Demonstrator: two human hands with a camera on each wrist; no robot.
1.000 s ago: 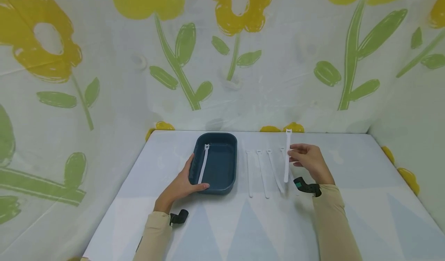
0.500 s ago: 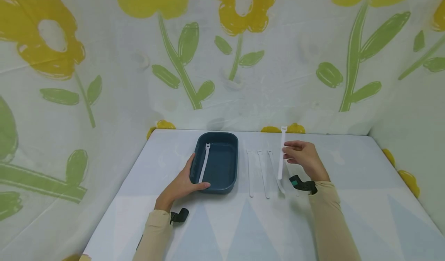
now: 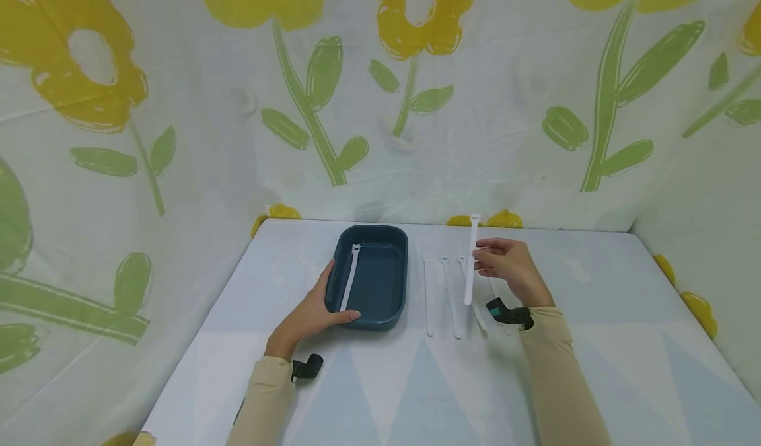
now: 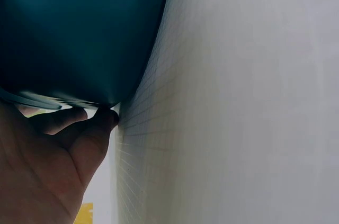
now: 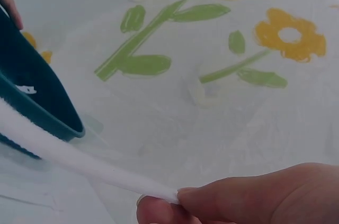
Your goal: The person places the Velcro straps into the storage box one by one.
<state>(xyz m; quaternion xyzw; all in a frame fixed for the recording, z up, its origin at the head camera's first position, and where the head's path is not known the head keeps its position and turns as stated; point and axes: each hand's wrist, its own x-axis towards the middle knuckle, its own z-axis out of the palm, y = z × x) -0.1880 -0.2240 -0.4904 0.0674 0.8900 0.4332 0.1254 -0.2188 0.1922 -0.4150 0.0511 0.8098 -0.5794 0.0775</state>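
Observation:
My left hand (image 3: 310, 315) holds the left side of a dark blue rectangular tray (image 3: 407, 281), thumb over its near rim. One white cable tie (image 3: 350, 279) with a slotted head lies inside, along the left wall. Raised above the table, another white cable tie (image 3: 470, 267) is pinched near its middle by my right hand (image 3: 512, 269), slotted head up. In the right wrist view the pinched cable tie (image 5: 100, 172) looks soft and flat, between thumb and fingertip. The left wrist view has my fingers (image 4: 98, 134) against the tray's outer wall (image 4: 79, 38).
Several more white cable ties (image 3: 450, 300) lie in a row right of the tray, partly behind the raised one. The white table (image 3: 612, 287) has pale blue triangles. A flower-printed curtain (image 3: 475, 162) hangs along its far edge and both sides.
My right hand has moved left with the cable tie, over the row and closer to the tray. The left hand and tray have stayed in place.

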